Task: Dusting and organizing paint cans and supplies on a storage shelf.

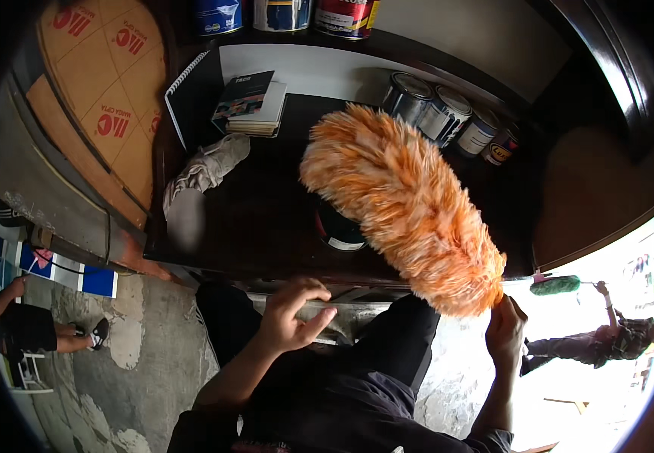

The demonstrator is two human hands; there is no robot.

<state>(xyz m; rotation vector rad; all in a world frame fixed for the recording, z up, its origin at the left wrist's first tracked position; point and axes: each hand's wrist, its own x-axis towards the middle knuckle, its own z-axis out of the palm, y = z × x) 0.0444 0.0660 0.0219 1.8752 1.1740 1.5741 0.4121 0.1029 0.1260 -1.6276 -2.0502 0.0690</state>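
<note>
Head view only. Right hand (506,332) closed around the handle end of an orange feather duster (402,204); the handle itself is hidden inside the fist. Duster head slants up and left from the fist, over a dark wooden shelf (266,219), its fluffy tip near a row of paint cans (447,121). Can't tell if the feathers touch the shelf surface.

Left hand (293,313) empty, fingers loosely curled, sitting at the front edge of the shelf; looks to be touching the lip below it, not gripping anything.

On the shelf: crumpled grey rag (206,170) at left, small stack of books (251,106) behind it, dark spiral notebook (195,94) leaning upright beside the books. A round dark tin (338,230) shows partly under the duster. More cans (281,15) on the shelf above.

Cardboard sheets (100,106) lean at left. Concrete floor (138,355) below. Another person's leg and sandal (78,336) at far left. At far right, another person (613,340) holds a green duster (555,285), well apart.
</note>
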